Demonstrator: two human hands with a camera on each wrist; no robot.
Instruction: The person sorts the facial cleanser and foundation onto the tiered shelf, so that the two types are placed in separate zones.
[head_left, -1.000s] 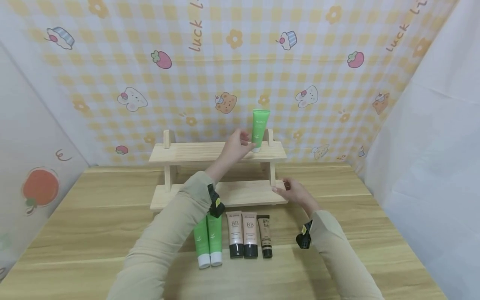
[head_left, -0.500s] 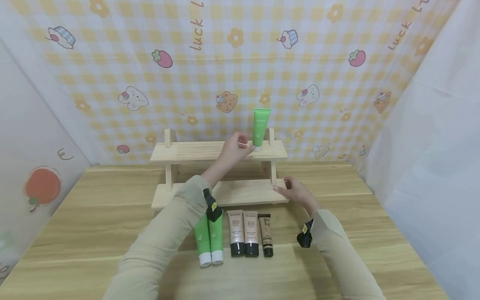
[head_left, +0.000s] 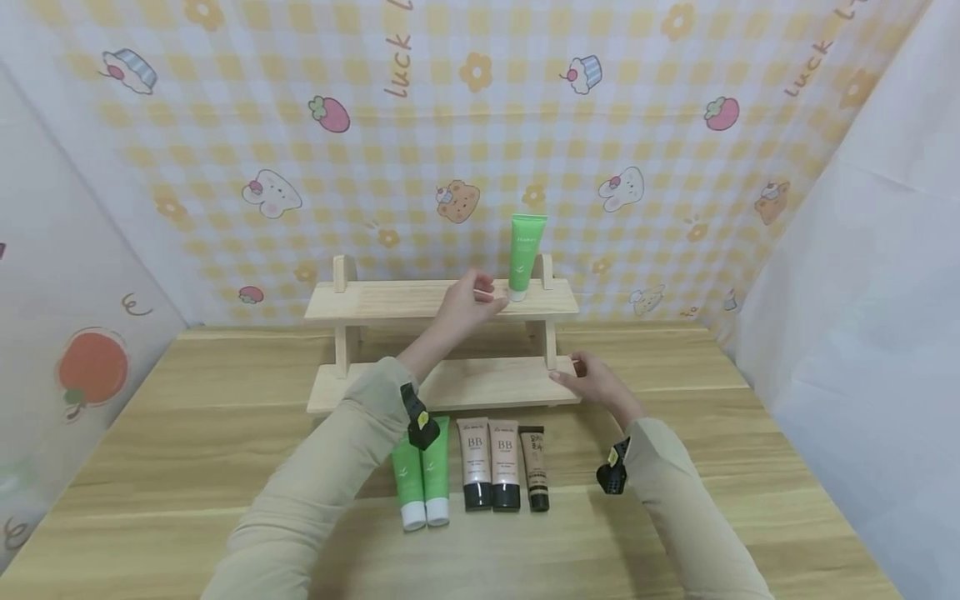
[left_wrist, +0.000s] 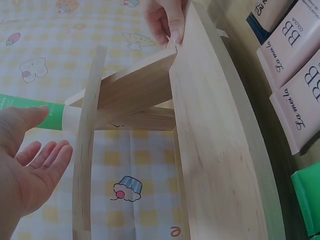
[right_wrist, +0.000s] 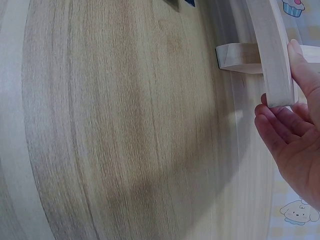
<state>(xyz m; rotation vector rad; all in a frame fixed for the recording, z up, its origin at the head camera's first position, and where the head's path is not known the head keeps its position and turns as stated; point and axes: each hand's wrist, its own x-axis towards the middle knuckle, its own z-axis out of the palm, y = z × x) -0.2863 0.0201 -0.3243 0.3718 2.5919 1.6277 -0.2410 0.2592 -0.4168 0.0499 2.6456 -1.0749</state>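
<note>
Tube point(head_left: 527, 254) stands shelved beside the wide left grip point(head_left: 463, 306); right grip point(head_left: 596, 382) pinches lower shelf point(head_left: 487, 383), five other tubes point(head_left: 505, 462) below apparently remaining.

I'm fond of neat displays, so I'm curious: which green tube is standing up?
The green tube on the upper shelf, beside the left hand; the other two green tubes lie on the table.
</note>
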